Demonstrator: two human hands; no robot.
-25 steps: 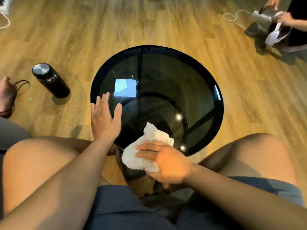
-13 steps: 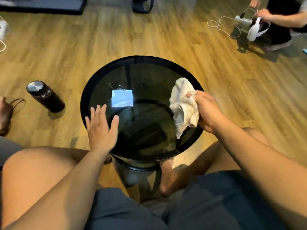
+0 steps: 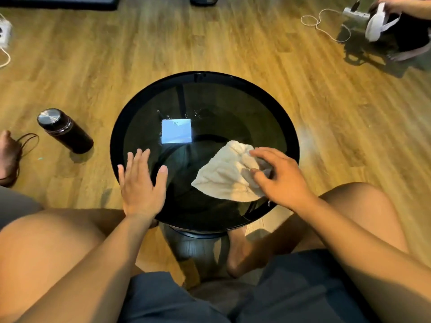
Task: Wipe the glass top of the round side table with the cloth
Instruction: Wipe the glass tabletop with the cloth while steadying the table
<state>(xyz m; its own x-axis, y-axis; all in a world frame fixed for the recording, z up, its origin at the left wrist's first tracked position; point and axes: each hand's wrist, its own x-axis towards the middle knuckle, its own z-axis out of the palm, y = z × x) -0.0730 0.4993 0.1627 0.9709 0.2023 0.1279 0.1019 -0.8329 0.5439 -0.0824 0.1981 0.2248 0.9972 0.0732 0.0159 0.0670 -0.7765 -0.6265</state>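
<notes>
The round side table with its dark glass top [image 3: 224, 99] stands between my knees. A white cloth [image 3: 227, 174] lies spread on the right half of the glass. My right hand [image 3: 279, 179] rests on the cloth's right edge, thumb and fingers pinching a fold of it. My left hand [image 3: 140, 183] lies flat on the near left rim of the glass, fingers apart, holding nothing. A bright square reflection shows on the glass left of centre.
A dark flask [image 3: 64, 130] with a metal lid stands on the wooden floor left of the table. Someone's bare foot [image 3: 8, 157] is at the far left edge. Another person [image 3: 396, 22] sits at the top right with a white headset and a cable.
My right hand lifted the cloth from the near edge up over the right rim, then lowered it; it now lies spread on the glass. My left hand has stayed on the near left rim.
</notes>
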